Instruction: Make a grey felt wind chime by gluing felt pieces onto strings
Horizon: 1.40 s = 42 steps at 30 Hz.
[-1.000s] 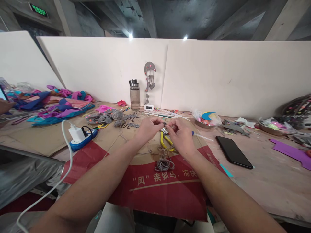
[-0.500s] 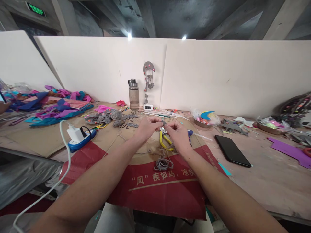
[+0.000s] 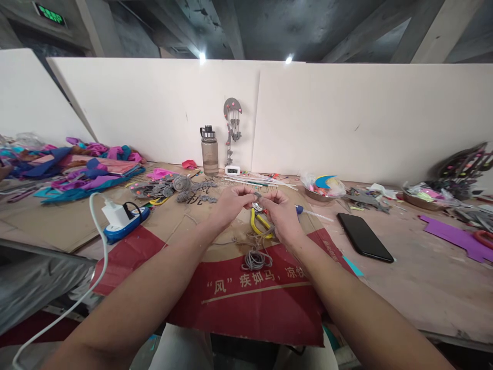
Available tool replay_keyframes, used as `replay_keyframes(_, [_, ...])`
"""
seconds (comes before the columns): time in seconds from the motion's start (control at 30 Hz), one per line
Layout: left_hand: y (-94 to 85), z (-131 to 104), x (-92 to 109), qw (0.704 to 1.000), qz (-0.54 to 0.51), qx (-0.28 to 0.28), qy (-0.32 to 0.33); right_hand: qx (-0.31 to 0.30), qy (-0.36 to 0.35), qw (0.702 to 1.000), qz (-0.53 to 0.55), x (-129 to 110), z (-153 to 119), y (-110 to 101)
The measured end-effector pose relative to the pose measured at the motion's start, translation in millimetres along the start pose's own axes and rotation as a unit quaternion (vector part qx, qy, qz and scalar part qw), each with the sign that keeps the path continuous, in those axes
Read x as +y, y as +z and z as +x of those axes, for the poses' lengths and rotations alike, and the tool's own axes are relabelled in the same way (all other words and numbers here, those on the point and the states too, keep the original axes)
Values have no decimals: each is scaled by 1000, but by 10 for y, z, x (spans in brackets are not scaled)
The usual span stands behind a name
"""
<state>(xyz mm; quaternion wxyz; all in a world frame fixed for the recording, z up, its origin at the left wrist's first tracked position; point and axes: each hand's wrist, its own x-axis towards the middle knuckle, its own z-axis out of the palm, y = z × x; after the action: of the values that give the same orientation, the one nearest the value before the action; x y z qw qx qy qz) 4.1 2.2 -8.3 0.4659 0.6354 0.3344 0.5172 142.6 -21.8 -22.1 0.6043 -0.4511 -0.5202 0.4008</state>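
My left hand and my right hand meet over the cardboard, fingertips pinched together. Between them is a small grey piece, mostly covered by the fingers; its exact shape cannot be made out. Both hands grip it. Just below lie yellow-handled pliers, partly hidden by my right hand. A loose coil of grey cord rests nearer to me, its strands running up toward my right hand. A blue-ended tool shows behind my right hand, mostly hidden.
A red and brown cardboard sheet covers the table before me. Left are a power strip, grey yarn balls and coloured felt scraps. A water bottle stands behind. Right lie a phone and a bagged bowl.
The whole view has shifted slightly, so things sit a little farther left. Both hands keep their pinch on the small grey piece with little visible movement.
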Motion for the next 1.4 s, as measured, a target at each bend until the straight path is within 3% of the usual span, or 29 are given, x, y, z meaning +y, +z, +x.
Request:
replay_keyframes(0.23, [-56, 35, -6, 989, -100, -70, -78, -10, 76, 993, 86, -116, -4, -20])
replay_keyframes(0.43, [-90, 37, 40, 984, -114, -76, -117, -12, 93, 993, 76, -124, 16, -33])
replay_keyframes(0.57, [-109, 39, 36, 988, -79, -75, -110, -20, 84, 995, 44, -113, 12, -30])
replay_keyframes(0.87, [-104, 44, 5, 996, 81, -44, -22, -35, 16, 998, -53, -58, 3, -41])
replay_keyframes(1.1, [-111, 55, -1, 997, 65, -21, -18, -90, 20, 995, -22, -101, 5, -72])
replay_keyframes(1.3, [-86, 48, -2, 998, 38, -26, -38, -61, 11, 997, -41, -97, 15, -87])
replay_keyframes(1.4, [-116, 50, 6, 995, 1, -73, -68, -48, 13, 996, -68, -97, 30, -123])
